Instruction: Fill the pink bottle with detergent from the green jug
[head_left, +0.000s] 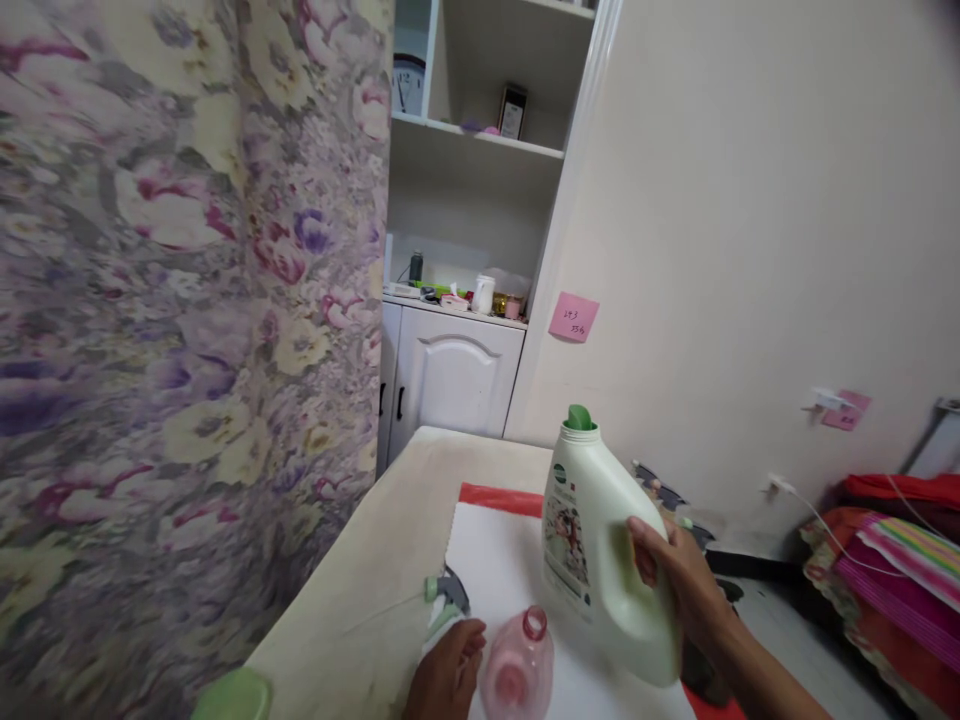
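My right hand [679,570] grips the handle of a large pale green detergent jug [600,560]. The jug is uncapped, tilts slightly left, and shows a green pouring spout at its mouth. Below and left of it stands a translucent pink bottle [519,665] with an open neck. Close to the bottle's left side is my left hand [448,670], its fingers loosely curved and nothing visible in them. Just beyond that hand lies a grey and green spray head [448,598], its thin tube pointing left. A green cap [234,694] sits at the bottom left, partly cut off.
White paper [487,540] over a red sheet [502,498] lies on the cream tabletop [390,550]. A floral curtain [187,300] hangs at left. Behind the table stands a white cabinet [461,375] with shelves. Folded bedding [900,570] is at right.
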